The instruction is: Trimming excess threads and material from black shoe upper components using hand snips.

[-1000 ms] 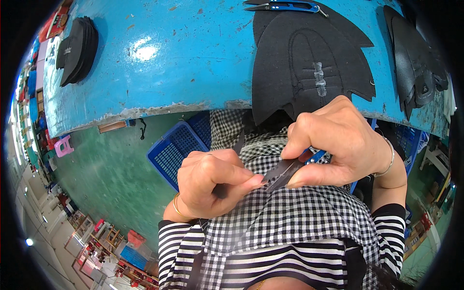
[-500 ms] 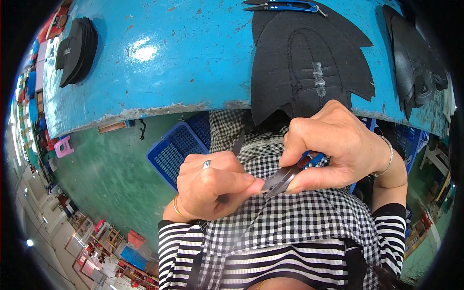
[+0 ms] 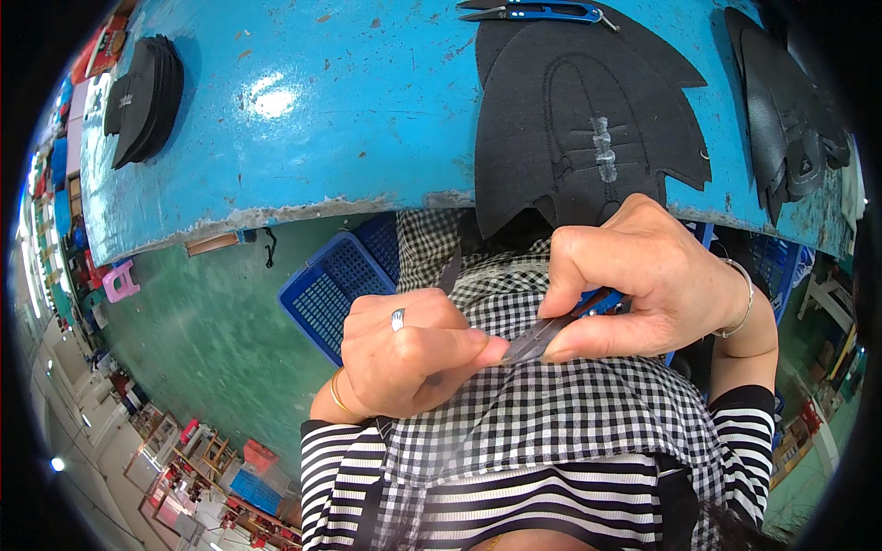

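Observation:
My right hand is closed around a pair of thread snips with blue handles. Their dark blades point left and lie nearly together. At the blade tips, the thumb and forefinger of my left hand are pinched; anything between them is too small to make out. Both hands are held over my checked apron, in front of the table edge. Beyond them, a stack of black fabric shoe-upper pieces overhangs that edge, with stitched outlines and a glossy strip on top.
A second pair of blue snips lies across the far end of the black pieces. On the worn blue table are a pile of black pieces at left and more at right. A blue plastic basket stands below.
The snips' blades have come closer together and look narrower in my right hand. Both hands have shifted only slightly, and the things on the table are in the same places.

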`<act>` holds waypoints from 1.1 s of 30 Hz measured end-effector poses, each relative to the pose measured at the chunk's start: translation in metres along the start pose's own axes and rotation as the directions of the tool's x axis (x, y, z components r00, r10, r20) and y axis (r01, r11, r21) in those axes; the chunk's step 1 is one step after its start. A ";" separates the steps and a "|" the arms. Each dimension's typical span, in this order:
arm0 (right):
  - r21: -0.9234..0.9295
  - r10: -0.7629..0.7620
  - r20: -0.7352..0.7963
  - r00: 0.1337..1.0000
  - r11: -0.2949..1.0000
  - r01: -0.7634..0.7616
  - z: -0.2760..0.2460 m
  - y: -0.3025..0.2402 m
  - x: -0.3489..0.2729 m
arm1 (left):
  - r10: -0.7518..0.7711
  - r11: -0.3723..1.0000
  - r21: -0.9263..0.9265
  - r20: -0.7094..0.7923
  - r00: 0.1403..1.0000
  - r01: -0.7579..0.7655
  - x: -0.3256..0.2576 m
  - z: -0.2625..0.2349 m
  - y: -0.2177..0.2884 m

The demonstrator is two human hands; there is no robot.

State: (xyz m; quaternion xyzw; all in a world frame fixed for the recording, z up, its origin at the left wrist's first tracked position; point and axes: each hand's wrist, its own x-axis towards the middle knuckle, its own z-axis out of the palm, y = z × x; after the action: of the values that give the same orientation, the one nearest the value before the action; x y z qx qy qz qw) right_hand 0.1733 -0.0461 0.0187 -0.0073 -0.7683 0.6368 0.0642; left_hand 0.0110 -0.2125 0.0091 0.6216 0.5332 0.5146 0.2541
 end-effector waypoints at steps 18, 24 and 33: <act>-0.052 0.054 0.028 0.998 0.997 -0.053 -0.005 -0.001 -0.001 | -0.052 0.998 0.042 0.137 0.989 0.046 0.004 -0.008 0.001; 0.296 0.232 -0.185 0.955 0.940 -0.171 -0.003 0.005 0.000 | -0.435 0.683 -0.633 0.048 0.899 0.364 -0.002 -0.002 0.003; 0.166 0.045 -0.221 0.974 0.986 -0.007 0.014 0.007 0.005 | -0.426 0.579 -0.750 0.055 0.903 0.319 0.005 0.008 0.011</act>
State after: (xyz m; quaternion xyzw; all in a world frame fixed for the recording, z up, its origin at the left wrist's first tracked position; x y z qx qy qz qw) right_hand 0.1667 -0.0577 0.0099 -0.0838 -0.7008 0.6939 0.1424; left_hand 0.0225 -0.2098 0.0180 0.3015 0.4098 0.6609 0.5517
